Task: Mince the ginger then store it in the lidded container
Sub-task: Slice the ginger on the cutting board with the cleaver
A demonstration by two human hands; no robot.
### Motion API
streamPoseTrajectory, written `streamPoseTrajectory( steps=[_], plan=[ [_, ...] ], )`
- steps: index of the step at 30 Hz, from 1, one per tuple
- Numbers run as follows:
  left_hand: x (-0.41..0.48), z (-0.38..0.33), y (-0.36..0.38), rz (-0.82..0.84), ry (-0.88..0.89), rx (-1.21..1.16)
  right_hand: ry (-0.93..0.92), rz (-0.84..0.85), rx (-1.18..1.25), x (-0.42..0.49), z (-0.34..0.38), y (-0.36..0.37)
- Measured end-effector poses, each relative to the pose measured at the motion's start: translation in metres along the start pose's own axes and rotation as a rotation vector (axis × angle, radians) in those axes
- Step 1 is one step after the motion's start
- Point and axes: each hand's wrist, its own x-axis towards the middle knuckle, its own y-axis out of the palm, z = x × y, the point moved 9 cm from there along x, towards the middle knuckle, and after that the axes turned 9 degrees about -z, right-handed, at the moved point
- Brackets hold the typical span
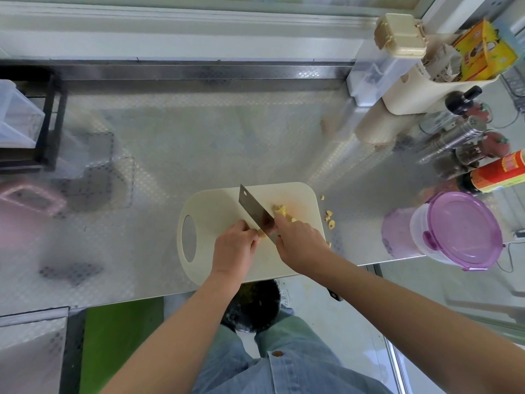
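Note:
A cream cutting board (216, 203) lies at the steel counter's front edge. My right hand (298, 243) grips the handle of a cleaver (252, 209) whose blade stands on the board, index finger along its side. My left hand (234, 245) pinches a small ginger piece (261, 233) against the blade. Cut ginger bits (282, 211) lie right of the blade, and several more ginger scraps (329, 218) lie off the board on the counter. The clear container with a purple lid (460, 231) stands closed at the right edge.
Sauce bottles (497, 174), a steel shaker (454, 135) and a cream holder (420, 92) crowd the right rear. A black rack with a clear bin (17, 118) and a pink object (31, 197) sit at the left. A black bin (252, 305) is below the counter edge.

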Motion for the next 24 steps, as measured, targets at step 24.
streamPoseTrajectory(
  steps=[24],
  plan=[
    [0.002, -0.013, -0.001, 0.021, 0.162, 0.125, 0.04, 0.052, 0.01, -0.003, 0.001, 0.025]
  ],
)
